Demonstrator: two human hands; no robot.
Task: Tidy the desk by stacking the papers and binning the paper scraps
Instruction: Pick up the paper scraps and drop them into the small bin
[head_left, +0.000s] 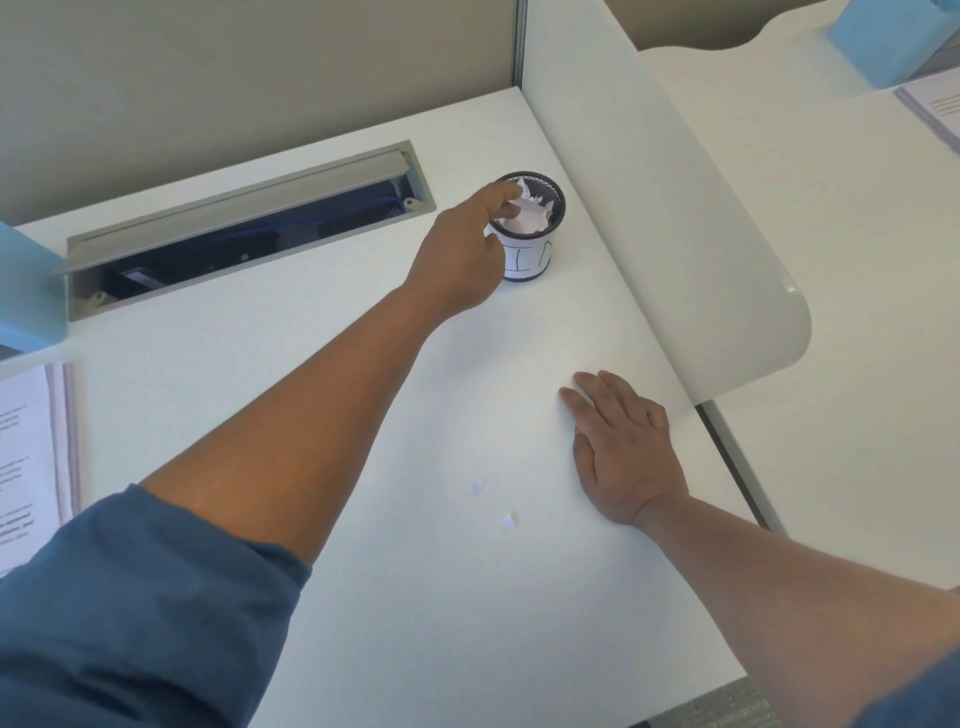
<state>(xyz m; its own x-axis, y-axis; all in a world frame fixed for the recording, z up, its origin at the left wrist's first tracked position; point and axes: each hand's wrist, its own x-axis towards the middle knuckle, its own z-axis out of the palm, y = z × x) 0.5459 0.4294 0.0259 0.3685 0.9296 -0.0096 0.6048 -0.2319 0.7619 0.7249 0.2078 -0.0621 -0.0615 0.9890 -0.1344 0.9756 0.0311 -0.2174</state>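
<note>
A small black mesh bin (535, 260) stands on the white desk (363, 364) near the back, stuffed with crumpled white paper (532, 215). My left hand (462, 260) reaches over its near rim, fingertips touching the crumpled paper; whether they pinch a scrap is unclear. My right hand (623, 447) lies flat on the desk, palm down, fingers apart, holding nothing. Two tiny paper scraps (475, 487) (510, 520) lie on the desk between my arms. A stack of printed papers (31, 457) lies at the left edge.
An open grey cable tray (249, 228) is sunk into the desk behind my left arm. A light blue box (26, 291) stands at far left. A curved white divider (649, 208) bounds the right side; beyond it sit another blue box (893, 36) and a printed sheet (935, 109).
</note>
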